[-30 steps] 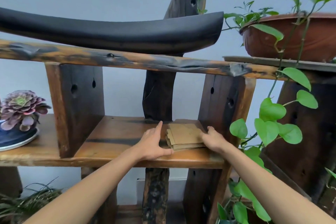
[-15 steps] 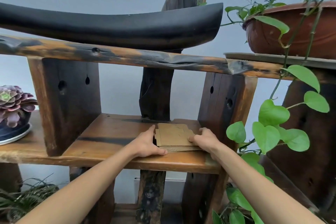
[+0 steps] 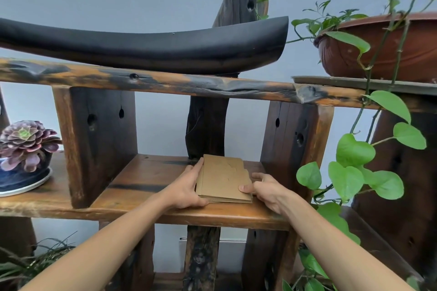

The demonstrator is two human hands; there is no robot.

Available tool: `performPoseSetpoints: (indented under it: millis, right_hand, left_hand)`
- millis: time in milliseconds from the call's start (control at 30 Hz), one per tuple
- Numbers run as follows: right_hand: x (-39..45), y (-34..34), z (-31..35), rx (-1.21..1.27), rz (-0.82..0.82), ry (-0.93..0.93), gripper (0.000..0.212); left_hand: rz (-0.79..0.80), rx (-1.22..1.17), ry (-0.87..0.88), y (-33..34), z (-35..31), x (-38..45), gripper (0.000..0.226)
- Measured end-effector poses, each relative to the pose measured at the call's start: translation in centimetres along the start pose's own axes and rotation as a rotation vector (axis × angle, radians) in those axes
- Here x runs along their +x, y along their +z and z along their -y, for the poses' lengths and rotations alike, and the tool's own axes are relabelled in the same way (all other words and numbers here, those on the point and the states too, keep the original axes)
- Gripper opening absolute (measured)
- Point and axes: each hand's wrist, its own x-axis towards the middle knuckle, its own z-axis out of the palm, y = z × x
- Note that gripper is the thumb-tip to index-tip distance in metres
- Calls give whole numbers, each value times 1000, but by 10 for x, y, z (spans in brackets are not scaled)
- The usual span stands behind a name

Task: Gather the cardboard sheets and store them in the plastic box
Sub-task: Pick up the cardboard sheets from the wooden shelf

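Note:
A small stack of brown cardboard sheets (image 3: 223, 178) lies on the wooden shelf (image 3: 151, 182), in the compartment between two dark uprights. My left hand (image 3: 189, 188) presses flat against the stack's left edge, thumb under its near corner. My right hand (image 3: 264, 190) holds the stack's right edge, thumb on top of the near right corner. The stack's near end looks slightly lifted off the board. No plastic box is in view.
A dark curved wooden piece (image 3: 165, 49) rests on the upper beam (image 3: 189, 85). A purple succulent in a blue pot (image 3: 23, 149) stands at left. A brown planter (image 3: 378, 54) and trailing green leaves (image 3: 354, 168) crowd the right side.
Both hands have closed in on the stack from its sides. The sheets have been squared together and turned lengthwise, nearer the shelf's front.

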Motion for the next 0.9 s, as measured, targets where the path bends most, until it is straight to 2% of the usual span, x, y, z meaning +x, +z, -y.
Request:
performPoseSetpoints:
  millis: [300,467,533,633,667,767,900]
  right_hand:
    - [-9,29,-5,9,-119,-196,73]
    - [-21,49,-12,-17,-172,-315,81]
    - [-25,52,-16,-50,-159,-387,86]
    - [-30,56,-19,-155,-159,-486,88]
    - [-31,59,-19,-195,-156,-490,87]
    - [-32,67,-15,-157,-129,-446,77]
    - [-30,76,-8,168,-121,-373,53]
  left_hand:
    - [-200,-108,41,7,5,-2,130]
    - [-177,-305,-38,6,4,-6,139]
    - [-276,-481,-83,8,-1,-7,120]
    - [-455,-698,-171,18,-12,-1,61]
    - [-495,-727,-184,22,-14,2,47]
    - [-561,-805,-186,30,-18,5,37]
    - [-605,-865,-208,34,-19,8,37]
